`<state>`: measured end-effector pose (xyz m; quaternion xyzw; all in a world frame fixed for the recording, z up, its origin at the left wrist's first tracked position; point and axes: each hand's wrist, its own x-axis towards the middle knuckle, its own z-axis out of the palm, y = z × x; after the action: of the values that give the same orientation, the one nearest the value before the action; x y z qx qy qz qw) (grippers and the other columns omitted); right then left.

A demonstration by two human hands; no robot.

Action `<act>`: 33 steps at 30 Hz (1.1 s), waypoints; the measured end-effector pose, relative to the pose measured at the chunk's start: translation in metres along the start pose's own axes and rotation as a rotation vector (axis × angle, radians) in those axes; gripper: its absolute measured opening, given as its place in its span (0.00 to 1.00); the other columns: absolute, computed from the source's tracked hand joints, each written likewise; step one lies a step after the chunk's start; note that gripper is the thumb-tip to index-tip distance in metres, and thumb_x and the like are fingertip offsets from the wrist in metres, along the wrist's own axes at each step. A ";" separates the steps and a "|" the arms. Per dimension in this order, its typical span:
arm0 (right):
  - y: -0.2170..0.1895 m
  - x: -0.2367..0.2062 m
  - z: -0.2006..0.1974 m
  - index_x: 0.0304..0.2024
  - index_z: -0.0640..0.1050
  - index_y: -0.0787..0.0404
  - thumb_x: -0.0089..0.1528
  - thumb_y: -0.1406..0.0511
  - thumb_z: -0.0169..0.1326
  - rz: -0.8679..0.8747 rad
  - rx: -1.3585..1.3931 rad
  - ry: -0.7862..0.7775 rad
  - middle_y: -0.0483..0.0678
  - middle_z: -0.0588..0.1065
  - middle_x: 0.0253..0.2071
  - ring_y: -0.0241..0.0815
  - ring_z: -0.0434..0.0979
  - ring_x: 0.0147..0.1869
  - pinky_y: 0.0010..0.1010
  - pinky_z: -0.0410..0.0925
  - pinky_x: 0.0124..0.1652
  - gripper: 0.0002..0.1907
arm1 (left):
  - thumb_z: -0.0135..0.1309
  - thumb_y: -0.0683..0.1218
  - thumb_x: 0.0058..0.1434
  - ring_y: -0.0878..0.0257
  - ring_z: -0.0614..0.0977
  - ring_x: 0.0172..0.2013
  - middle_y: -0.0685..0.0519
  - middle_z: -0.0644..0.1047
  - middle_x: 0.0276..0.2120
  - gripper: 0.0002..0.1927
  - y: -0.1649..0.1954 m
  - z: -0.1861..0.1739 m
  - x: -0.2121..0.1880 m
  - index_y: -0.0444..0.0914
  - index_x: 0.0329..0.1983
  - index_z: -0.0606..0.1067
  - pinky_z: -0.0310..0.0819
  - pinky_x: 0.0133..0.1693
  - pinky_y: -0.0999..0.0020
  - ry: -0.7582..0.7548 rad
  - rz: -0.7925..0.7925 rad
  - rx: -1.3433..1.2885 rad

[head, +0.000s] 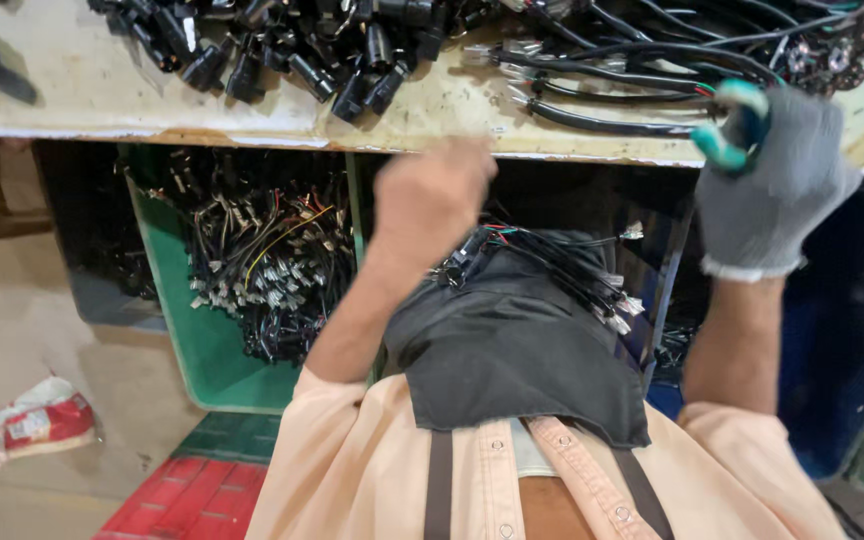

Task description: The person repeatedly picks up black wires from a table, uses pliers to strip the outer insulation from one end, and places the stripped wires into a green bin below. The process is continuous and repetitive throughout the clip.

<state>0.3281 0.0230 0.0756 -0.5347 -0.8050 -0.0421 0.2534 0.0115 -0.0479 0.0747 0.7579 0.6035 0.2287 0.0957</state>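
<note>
We look down over our chest at a worn workbench point(72, 95). Our bare left hand point(430, 195) is curled shut near the bench edge; whether it holds anything we cannot tell. Our gloved right hand point(774, 185) grips a teal-handled hand tool point(737, 125) beside black cables with bare wire ends point(602, 95). More cables lie on the dark apron point(512, 350) in our lap, a green bin of wired leads point(252, 260) below left

Bright even daylight on bench top point(72, 90); dim shadow beneath; left hand point(432, 195) motion-blurred; wide-angle edge distortion.
</note>
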 end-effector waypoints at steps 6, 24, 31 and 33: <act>-0.014 -0.005 0.010 0.45 0.76 0.59 0.62 0.68 0.65 0.045 -0.200 -0.065 0.49 0.75 0.40 0.44 0.79 0.39 0.32 0.70 0.33 0.12 | 0.62 0.43 0.62 0.43 0.69 0.62 0.42 0.71 0.58 0.22 -0.059 -0.020 0.069 0.40 0.60 0.77 0.59 0.66 0.45 0.222 0.021 0.360; -0.031 -0.012 0.010 0.63 0.75 0.67 0.66 0.63 0.68 0.024 0.038 -0.300 0.54 0.77 0.39 0.54 0.80 0.38 0.42 0.70 0.34 0.27 | 0.56 0.49 0.72 0.70 0.73 0.35 0.54 0.73 0.37 0.20 0.029 0.024 -0.026 0.34 0.61 0.71 0.69 0.38 0.74 -0.172 -0.394 -1.641; -0.065 0.000 -0.026 0.60 0.76 0.62 0.63 0.71 0.62 0.126 0.614 -0.160 0.56 0.78 0.45 0.53 0.81 0.44 0.39 0.74 0.44 0.23 | 0.53 0.51 0.73 0.70 0.76 0.37 0.55 0.75 0.38 0.18 0.040 0.031 -0.023 0.35 0.59 0.75 0.73 0.42 0.74 -0.312 -0.318 -1.424; -0.078 -0.006 -0.030 0.57 0.79 0.59 0.58 0.69 0.66 -0.003 0.528 -0.361 0.53 0.79 0.39 0.52 0.81 0.40 0.38 0.72 0.39 0.24 | 0.53 0.52 0.73 0.68 0.78 0.40 0.53 0.78 0.41 0.19 0.041 0.029 -0.021 0.35 0.59 0.75 0.75 0.45 0.73 -0.318 -0.282 -1.338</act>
<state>0.2720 -0.0254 0.1147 -0.4482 -0.8209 0.2632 0.2364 0.0570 -0.0745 0.0621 0.4752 0.4044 0.4228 0.6572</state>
